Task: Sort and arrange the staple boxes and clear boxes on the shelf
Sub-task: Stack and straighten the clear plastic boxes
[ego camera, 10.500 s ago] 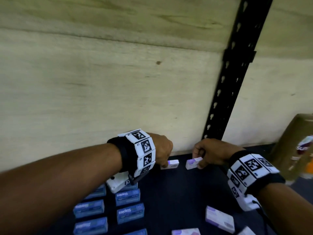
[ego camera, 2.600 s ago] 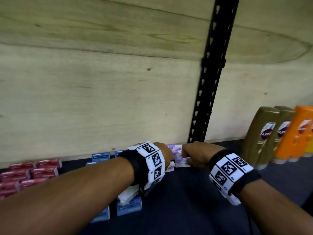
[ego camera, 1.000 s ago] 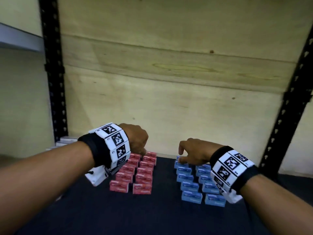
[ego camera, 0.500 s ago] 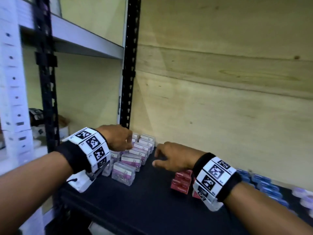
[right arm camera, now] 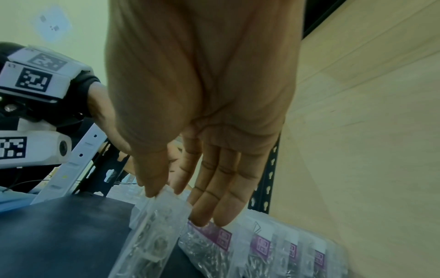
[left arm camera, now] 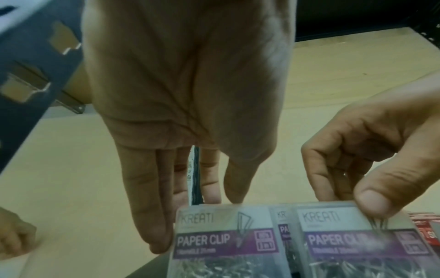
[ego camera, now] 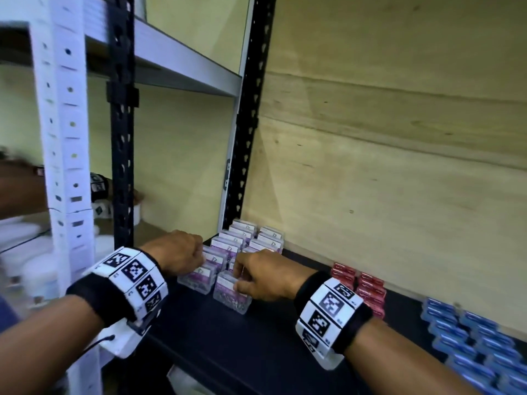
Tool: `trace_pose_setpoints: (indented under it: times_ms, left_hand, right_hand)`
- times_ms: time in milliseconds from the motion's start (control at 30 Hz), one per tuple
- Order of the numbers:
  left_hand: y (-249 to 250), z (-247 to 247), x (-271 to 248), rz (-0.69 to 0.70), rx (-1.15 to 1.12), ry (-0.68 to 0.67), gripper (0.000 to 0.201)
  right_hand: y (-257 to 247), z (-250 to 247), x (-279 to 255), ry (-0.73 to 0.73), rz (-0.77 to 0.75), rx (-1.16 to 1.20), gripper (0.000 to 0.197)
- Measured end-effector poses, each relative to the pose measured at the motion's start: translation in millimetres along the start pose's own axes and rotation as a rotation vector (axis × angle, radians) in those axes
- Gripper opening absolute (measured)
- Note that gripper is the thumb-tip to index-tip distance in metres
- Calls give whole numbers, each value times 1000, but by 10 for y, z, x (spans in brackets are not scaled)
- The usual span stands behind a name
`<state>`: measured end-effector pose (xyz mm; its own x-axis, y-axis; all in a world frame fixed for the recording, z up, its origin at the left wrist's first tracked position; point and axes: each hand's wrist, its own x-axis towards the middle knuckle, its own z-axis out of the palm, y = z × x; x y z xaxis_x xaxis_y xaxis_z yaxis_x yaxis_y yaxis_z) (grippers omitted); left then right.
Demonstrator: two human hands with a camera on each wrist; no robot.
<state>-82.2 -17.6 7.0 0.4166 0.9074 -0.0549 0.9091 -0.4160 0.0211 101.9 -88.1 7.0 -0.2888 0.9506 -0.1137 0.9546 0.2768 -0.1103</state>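
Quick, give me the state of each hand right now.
Left hand: open, straight fingers touching a clear paper clip box.
Right hand: pinching the neighbouring front paper clip box.

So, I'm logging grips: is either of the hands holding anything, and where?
The right hand pinches the front clear plastic paper-clip box at its top edge. The left hand only touches its neighbour.

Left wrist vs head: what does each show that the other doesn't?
Left wrist only: the printed "PAPER CLIP" labels on the front clear boxes, and the right hand's thumb on the top edge of the right one.

Head only: the whole layout, with red staple boxes and blue staple boxes in rows further right on the dark shelf, plus both wristbands.

Both: the left hand and right hand at the front pair of clear boxes, and the wooden back panel.
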Motion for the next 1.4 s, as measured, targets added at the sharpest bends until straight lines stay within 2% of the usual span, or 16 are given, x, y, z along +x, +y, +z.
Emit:
trace_pose_setpoints:
  times_ms: [167, 333, 433, 667, 800, 1033, 1233, 1400]
  left_hand:
    - [-58, 62, 5, 31, -175, 13, 15]
    - [-46, 148, -92, 45, -231, -49, 35]
    - [1, 182, -180, 81, -339, -114, 40]
    - [140, 184, -294, 155, -378, -244, 48]
    - [221, 222, -311, 193, -287, -314, 53]
    - [337, 291, -391, 194, -308, -322, 48]
    - [403, 365, -456, 180, -387, -284, 49]
    - [468, 361, -504, 182, -394, -282, 47]
  right_hand:
    - [6, -23, -8, -15, 8, 46, 24]
    - [41, -32, -71, -10, 23, 121, 19]
    - [81, -36, -140, -17, 35, 153, 18]
    - [117, -70, -353, -58, 56, 223, 19]
    - [168, -43, -505, -68, 52, 289, 18]
    - [204, -28, -687, -94, 63, 377, 18]
    - [161, 40, -788, -98, 137, 312, 16]
    - [164, 118, -905, -180, 188, 453, 17]
